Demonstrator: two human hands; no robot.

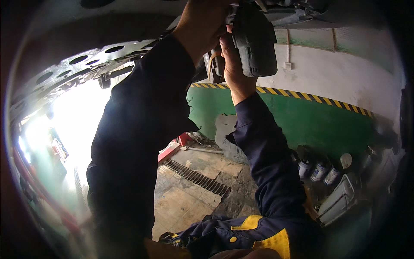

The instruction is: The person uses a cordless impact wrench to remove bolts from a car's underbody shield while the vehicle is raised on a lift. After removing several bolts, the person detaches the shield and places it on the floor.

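Both of my arms, in dark blue sleeves, reach up to the underside of a vehicle (108, 26). My right hand (238, 71) is closed around a dark, bulky thing (257, 45), which looks like a cordless power tool with its block-shaped battery end towards me. Its thumb shows at the near side; the other fingers are behind the block. My left hand (202, 23) is raised just left of the tool, close to the underbody. Its fingers are hidden at the top edge, so what it touches does not show. A brownish strap-like piece (211, 62) hangs beside my right thumb.
A perforated metal underbody part (82, 60) hangs at the upper left. A green and white wall (310, 121) with a yellow-black stripe stands ahead. Below are a floor grate (196, 177), several cans (319, 171), a grey bin (340, 198) and a red part (170, 151).
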